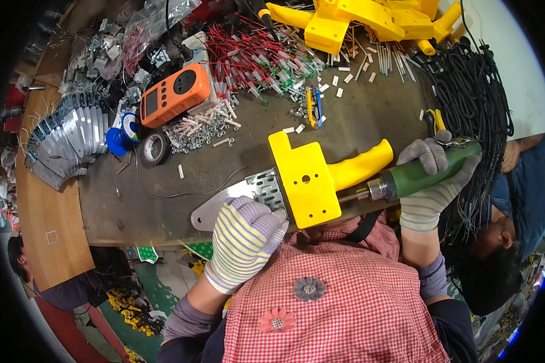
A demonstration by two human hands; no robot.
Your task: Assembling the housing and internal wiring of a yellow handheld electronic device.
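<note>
Your left hand [246,237] pinned the yellow housing [309,181] steady on the table [163,199]; right hand [433,181], beside it, clamped the green-handled screwdriver [418,174], driving into it.

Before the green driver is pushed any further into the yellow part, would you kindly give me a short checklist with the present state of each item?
1. Left hand steadies the metal plate: ok.
2. Right hand grips the green driver: ok.
3. Driver shaft meets the yellow housing: ok.
4. Bit seated in a screw: cannot tell, hidden.
5. Bench under the plate free of loose screws: ok.
6. Black cables away from the driver: not ok, very close.
</note>
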